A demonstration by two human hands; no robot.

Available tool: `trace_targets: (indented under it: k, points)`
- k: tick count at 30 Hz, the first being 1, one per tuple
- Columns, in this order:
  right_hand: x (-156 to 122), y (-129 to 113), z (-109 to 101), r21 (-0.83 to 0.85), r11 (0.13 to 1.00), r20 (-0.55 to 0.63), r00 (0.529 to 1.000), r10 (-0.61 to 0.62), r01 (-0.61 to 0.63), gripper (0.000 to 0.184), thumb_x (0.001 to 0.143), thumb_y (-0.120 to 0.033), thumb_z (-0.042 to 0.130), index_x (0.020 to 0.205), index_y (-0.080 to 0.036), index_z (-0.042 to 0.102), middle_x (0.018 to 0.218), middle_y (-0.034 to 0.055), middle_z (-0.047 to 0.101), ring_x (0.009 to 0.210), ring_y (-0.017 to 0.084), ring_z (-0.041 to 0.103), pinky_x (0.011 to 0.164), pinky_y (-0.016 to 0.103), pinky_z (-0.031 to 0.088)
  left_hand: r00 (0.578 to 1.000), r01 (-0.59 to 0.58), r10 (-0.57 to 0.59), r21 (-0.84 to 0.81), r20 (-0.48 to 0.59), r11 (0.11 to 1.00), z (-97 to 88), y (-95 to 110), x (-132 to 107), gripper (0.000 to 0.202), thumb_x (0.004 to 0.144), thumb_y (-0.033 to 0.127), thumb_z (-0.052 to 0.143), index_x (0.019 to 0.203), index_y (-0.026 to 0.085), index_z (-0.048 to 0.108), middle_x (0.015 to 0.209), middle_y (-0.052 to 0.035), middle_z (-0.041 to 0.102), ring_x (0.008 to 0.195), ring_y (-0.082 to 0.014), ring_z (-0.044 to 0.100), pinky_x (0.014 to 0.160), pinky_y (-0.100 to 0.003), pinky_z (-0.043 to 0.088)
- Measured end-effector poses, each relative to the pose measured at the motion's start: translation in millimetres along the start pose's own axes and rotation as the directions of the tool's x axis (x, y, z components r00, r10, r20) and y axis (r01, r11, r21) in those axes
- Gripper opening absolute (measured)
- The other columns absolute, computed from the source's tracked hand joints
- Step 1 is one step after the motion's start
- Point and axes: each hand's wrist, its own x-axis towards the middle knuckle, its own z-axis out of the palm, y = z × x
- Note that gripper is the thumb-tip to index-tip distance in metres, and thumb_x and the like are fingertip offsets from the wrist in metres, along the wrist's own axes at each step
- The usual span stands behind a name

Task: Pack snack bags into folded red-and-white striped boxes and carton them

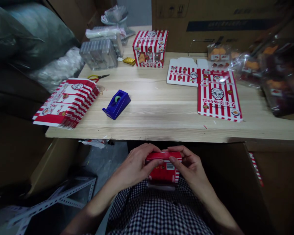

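Observation:
A red and white striped cardboard box point(163, 171) with a barcode is held low in front of my lap, off the table. My left hand point(140, 163) grips its left side, thumb along the top front edge. On the other side, my right hand point(188, 164) has its thumb on the front face and its fingers behind the top edge. Both hands are closed on the box. A pale flap or tray hangs below it. What the box holds is hidden.
On the table point(149, 127) are a blue tape dispenser point(117, 103), yellow scissors point(98, 77), stacked flat striped cartons point(68, 101), more flat cartons point(218, 91), an assembled box point(150, 49), clear plastic cases point(99, 54) and bagged items point(250, 67). An open carton point(271, 182) stands lower right.

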Motion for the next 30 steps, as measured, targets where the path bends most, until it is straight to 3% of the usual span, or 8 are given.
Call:
trace_targets:
  k: [5,8,11,14,17,19,26,30]
  points:
    - [-4.4,-1.9,7.9,-0.008,0.997,-0.03,0.997,-0.074,0.073,0.062,0.09,-0.035,0.072,0.145,-0.037,0.045,0.13,0.0035,0.066,0.11,0.018,0.068,0.099,0.035,0.055,0.982,-0.023,0.04,0.094,-0.182,0.995,6.5,10.8,-1.7,0.02,0.101,0.033,0.053,0.115,0.021,0.062,0.107,-0.0059,0.068,0.099,-0.0197,0.065,0.088,-0.037,0.052]
    - [-13.5,1.1,17.6,-0.095,0.989,-0.112,0.986,-0.124,0.114,0.102,0.083,-0.038,0.079,0.159,-0.046,0.012,0.157,0.0042,0.041,0.131,0.024,0.056,0.109,0.043,0.05,0.95,-0.06,0.118,0.202,-0.288,0.978,22.1,23.7,-1.4,0.02,0.101,0.03,0.052,0.116,0.02,0.058,0.107,-0.0081,0.067,0.099,-0.0226,0.063,0.087,-0.041,0.053]
    - [-17.4,3.9,17.3,-0.206,0.958,-0.187,0.953,-0.239,0.2,0.129,0.068,-0.05,0.088,0.16,-0.046,-0.002,0.169,0.002,0.015,0.15,0.031,0.031,0.118,0.05,0.039,0.94,-0.102,0.163,0.208,-0.301,0.973,38.1,34.7,2.8,0.026,0.101,0.028,0.049,0.125,0.02,0.053,0.112,-0.01,0.065,0.102,-0.0241,0.062,0.087,-0.044,0.055]
    - [-15.0,0.2,1.7,-0.188,0.952,-0.175,0.945,-0.274,0.241,0.105,0.079,-0.059,0.076,0.161,-0.042,0.012,0.163,0.0054,0.031,0.143,0.03,0.043,0.115,0.049,0.042,0.947,-0.138,0.165,0.115,-0.275,0.984,42.3,42.0,9.1,0.033,0.102,0.025,0.046,0.134,0.023,0.047,0.12,-0.0091,0.062,0.109,-0.0226,0.06,0.094,-0.043,0.054]
    - [-12.9,-9.8,-14.3,-0.096,0.982,-0.183,0.967,-0.179,0.163,0.052,0.098,-0.049,0.057,0.147,-0.035,0.048,0.14,0.0069,0.061,0.12,0.024,0.063,0.105,0.041,0.05,0.961,-0.146,0.147,0.022,-0.235,0.989,34.3,44.9,11.3,0.027,0.102,0.029,0.049,0.128,0.026,0.053,0.122,-0.0056,0.061,0.112,-0.0206,0.059,0.098,-0.04,0.052]
    - [-13.3,-14.9,-17.5,-0.039,0.993,-0.199,0.973,-0.115,0.11,0.036,0.099,-0.043,0.058,0.132,-0.031,0.062,0.125,0.0062,0.069,0.109,0.021,0.067,0.098,0.035,0.053,0.974,-0.131,0.126,-0.017,-0.187,0.991,27.0,44.5,8.8,0.022,0.102,0.033,0.05,0.122,0.027,0.058,0.12,-0.0042,0.062,0.11,-0.0197,0.06,0.097,-0.038,0.051]
    - [-21.6,-13.9,-8.7,-0.079,0.997,-0.041,0.999,-0.019,0.015,0.029,0.097,-0.037,0.063,0.124,-0.029,0.067,0.114,0.0035,0.07,0.1,0.016,0.066,0.093,0.027,0.051,1.0,0.023,-0.023,-0.088,0.008,0.996,7.5,30.2,-8.5,0.023,0.097,0.042,0.058,0.109,0.024,0.063,0.112,-0.0039,0.062,0.098,-0.0171,0.061,0.087,-0.033,0.051]
    - [-28.6,-12.8,-5.8,-0.204,0.976,0.078,0.995,-0.063,0.078,0.031,0.097,-0.034,0.062,0.128,-0.032,0.064,0.116,0.0026,0.066,0.107,0.017,0.064,0.097,0.028,0.051,0.993,-0.008,0.033,-0.21,0.116,0.978,-2.6,11.5,-4.2,0.026,0.083,0.04,0.077,0.099,0.023,0.065,0.113,-0.0043,0.062,0.106,-0.0192,0.06,0.094,-0.035,0.05]
